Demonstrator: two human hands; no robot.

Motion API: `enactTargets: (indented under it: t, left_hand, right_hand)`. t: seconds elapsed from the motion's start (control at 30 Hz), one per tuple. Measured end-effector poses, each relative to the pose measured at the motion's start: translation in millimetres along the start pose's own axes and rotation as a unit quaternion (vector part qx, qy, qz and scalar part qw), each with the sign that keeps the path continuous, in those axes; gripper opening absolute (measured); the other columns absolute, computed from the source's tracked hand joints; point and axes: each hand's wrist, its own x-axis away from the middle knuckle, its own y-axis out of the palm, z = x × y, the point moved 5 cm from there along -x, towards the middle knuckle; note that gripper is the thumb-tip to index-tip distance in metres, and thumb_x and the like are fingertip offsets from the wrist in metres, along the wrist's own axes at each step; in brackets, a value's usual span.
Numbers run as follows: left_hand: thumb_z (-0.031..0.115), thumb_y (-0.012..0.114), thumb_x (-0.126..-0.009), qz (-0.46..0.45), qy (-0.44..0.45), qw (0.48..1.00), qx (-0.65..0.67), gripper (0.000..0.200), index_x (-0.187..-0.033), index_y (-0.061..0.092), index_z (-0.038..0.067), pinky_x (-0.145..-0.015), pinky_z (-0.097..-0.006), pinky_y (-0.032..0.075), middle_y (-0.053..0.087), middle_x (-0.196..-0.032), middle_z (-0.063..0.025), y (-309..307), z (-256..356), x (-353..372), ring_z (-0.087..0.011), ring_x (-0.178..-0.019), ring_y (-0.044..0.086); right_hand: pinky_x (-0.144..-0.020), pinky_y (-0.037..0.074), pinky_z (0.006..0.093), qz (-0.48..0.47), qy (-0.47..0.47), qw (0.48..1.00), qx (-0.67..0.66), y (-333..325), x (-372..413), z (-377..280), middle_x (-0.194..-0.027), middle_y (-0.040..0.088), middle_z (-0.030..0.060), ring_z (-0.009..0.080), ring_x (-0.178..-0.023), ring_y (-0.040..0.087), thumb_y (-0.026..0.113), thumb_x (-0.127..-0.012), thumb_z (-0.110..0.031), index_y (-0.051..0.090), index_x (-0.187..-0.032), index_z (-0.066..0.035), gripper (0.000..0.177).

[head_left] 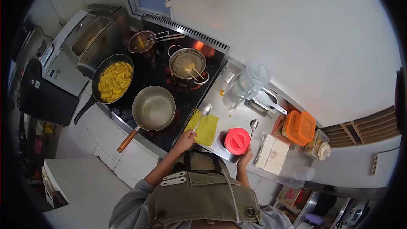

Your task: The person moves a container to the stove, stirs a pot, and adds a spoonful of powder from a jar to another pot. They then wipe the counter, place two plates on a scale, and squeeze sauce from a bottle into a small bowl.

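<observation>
My left hand [184,141] is closed on the handle of a metal spoon [205,109]. The spoon's bowl points up and away from me, above a folded yellow-green cloth [207,129] at the counter's left edge. On the right, my right hand [244,158] is closed around the lower end of a second metal spoon [254,123], its bowl also pointing away. Right beside that hand stands a jar with a red lid [237,140], which hides part of the fingers.
An open saucepan [154,108] sits on the black cooktop, its wooden handle jutting over the front edge. Nearby are a frying pan [113,78] of yellow pieces and two smaller pots. Along the wall stand a clear pitcher [250,82] and orange-lidded container [299,128].
</observation>
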Motion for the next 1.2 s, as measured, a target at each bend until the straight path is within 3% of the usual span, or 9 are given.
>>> enactTargets:
  t: [0.13,0.3,0.5,0.7,0.8,0.83,0.9,1.0,1.2]
  left_hand:
    - [0.025,0.044,-0.091,-0.145,-0.049,0.969,0.193,0.027,-0.091,0.054,0.000,-0.048,-0.0287,0.041,0.052,-0.061,-0.0038,37.0,-100.7,-33.7,-0.0117,-0.051,0.049]
    - [0.040,0.057,-0.081,-0.028,0.125,0.983,-0.129,0.052,-0.109,0.051,-0.004,-0.067,-0.0389,0.049,0.061,-0.087,-0.0221,47.4,-78.3,-34.2,-0.0292,-0.076,0.062]
    - [0.035,0.055,-0.078,-0.128,-0.021,0.930,-0.343,0.083,-0.141,0.009,0.008,-0.090,-0.0514,0.036,0.035,-0.127,-0.0347,36.6,-45.8,15.1,-0.0517,-0.109,0.041]
    - [0.041,0.056,-0.084,-0.313,0.103,0.941,-0.081,0.059,-0.123,0.036,0.001,-0.083,-0.0381,0.042,0.054,-0.107,-0.0241,-63.9,-35.6,103.6,-0.0292,-0.101,0.054]
    - [0.031,0.042,-0.095,-0.176,0.311,0.934,0.032,0.041,-0.122,0.040,0.000,-0.091,-0.0312,0.036,0.051,-0.111,-0.0123,-150.3,-58.8,156.6,-0.0194,-0.106,0.047]
    - [0.029,0.045,-0.092,-0.205,0.113,0.965,0.121,0.039,-0.120,0.046,0.001,-0.090,-0.0287,0.037,0.047,-0.120,-0.0098,-204.8,-27.2,209.1,-0.0172,-0.106,0.047]
    - [0.030,0.042,-0.094,-0.146,0.256,0.949,0.114,0.043,-0.125,0.039,0.001,-0.096,-0.0310,0.036,0.047,-0.123,-0.0103,-271.4,-82.8,235.5,-0.0203,-0.113,0.046]
    - [0.036,0.039,-0.093,0.048,0.037,0.977,0.205,0.047,-0.129,0.037,0.006,-0.091,-0.0332,0.040,0.052,-0.117,-0.0107,-387.1,-82.6,313.5,-0.0197,-0.100,0.054]
    - [0.045,0.039,-0.091,0.264,-0.006,0.936,0.234,0.057,-0.132,0.034,0.006,-0.098,-0.0370,0.029,0.044,-0.127,-0.0127,-543.0,-172.8,379.4,-0.0249,-0.115,0.041]
  right_hand:
    - [-0.045,0.028,0.0213,0.020,-0.027,0.999,-0.030,-15.3,-11.2,22.3,-0.062,0.048,-0.0034,0.0065,-0.051,0.039,0.036,-0.095,-0.035,0.051,-0.070,-0.010,0.038]
    - [-0.055,0.045,0.0287,0.105,-0.079,0.980,0.148,-24.8,-8.5,0.5,-0.087,0.050,0.0100,0.0176,-0.073,0.051,0.038,-0.091,-0.022,0.051,-0.095,-0.003,0.023]
    - [-0.075,0.046,0.0338,-0.056,-0.260,0.952,0.151,120.4,67.4,-137.2,-0.106,0.052,0.0161,0.0249,-0.088,0.053,0.038,-0.093,-0.019,0.047,-0.110,0.003,0.030]
    - [-0.082,0.044,0.0354,-0.125,-0.443,0.880,0.114,256.6,207.1,-205.5,-0.110,0.051,0.0165,0.0256,-0.091,0.052,0.038,-0.093,-0.018,0.047,-0.111,0.003,0.029]
    - [-0.083,0.042,0.0350,-0.219,-0.470,0.854,0.049,299.9,273.9,-192.2,-0.107,0.049,0.0150,0.0250,-0.092,0.051,0.042,-0.092,-0.020,0.047,-0.107,0.002,0.026]
    - [-0.083,0.042,0.0340,-0.288,-0.492,0.821,-0.027,324.8,294.4,-173.1,-0.103,0.048,0.0134,0.0240,-0.091,0.050,0.045,-0.091,-0.022,0.048,-0.102,0.001,0.025]
    - [-0.073,0.042,0.0355,-0.253,-0.520,0.810,0.100,337.6,373.6,-150.4,-0.094,0.052,0.0122,0.0235,-0.082,0.051,0.048,-0.085,-0.014,0.048,-0.092,-0.003,0.013]
    - [-0.072,0.044,0.0386,-0.573,-0.407,0.711,-0.030,364.4,478.2,-122.2,-0.096,0.053,0.0139,0.0266,-0.080,0.055,0.058,-0.075,-0.006,0.052,-0.087,-0.006,0.014]
    - [-0.060,0.047,0.0317,-0.426,-0.513,0.745,-0.013,370.3,523.4,-156.0,-0.092,0.052,0.0126,0.0263,-0.072,0.056,0.056,-0.074,0.000,0.050,-0.089,-0.004,0.017]
